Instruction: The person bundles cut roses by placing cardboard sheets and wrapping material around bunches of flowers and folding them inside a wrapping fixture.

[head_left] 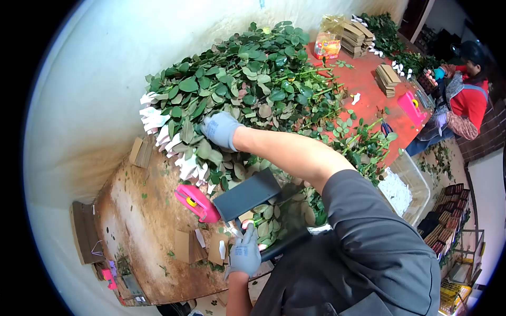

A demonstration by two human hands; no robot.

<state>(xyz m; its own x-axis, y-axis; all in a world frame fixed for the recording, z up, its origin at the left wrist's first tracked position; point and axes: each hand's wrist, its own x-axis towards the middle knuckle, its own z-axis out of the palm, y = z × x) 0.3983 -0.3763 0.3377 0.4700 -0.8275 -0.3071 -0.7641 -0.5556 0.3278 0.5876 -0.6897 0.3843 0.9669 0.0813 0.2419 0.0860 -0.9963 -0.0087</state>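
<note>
My right hand [220, 130] wears a grey glove and reaches into a large pile of leafy rose stems [247, 79]. Its fingers curl in among the leaves, close to the heads wrapped in white sleeves [155, 120]; the exact grip is partly hidden. My left hand [245, 256], also gloved, is low at the table's near edge. Its fingers close around a pale rose head [246, 224] beside a dark flat-topped stand [247, 195]. Leafy stems [269, 224] lie by the stand, partly covered by its dark parts.
A pink tape dispenser [196, 203] stands left of the stand, with cardboard pieces [190, 246] nearby. Behind are cardboard stacks [388, 80] and a yellow bag [328, 45] on the red table [363, 71]. A bin of white pieces [395, 192] sits right. A co-worker [464, 100] handles flowers.
</note>
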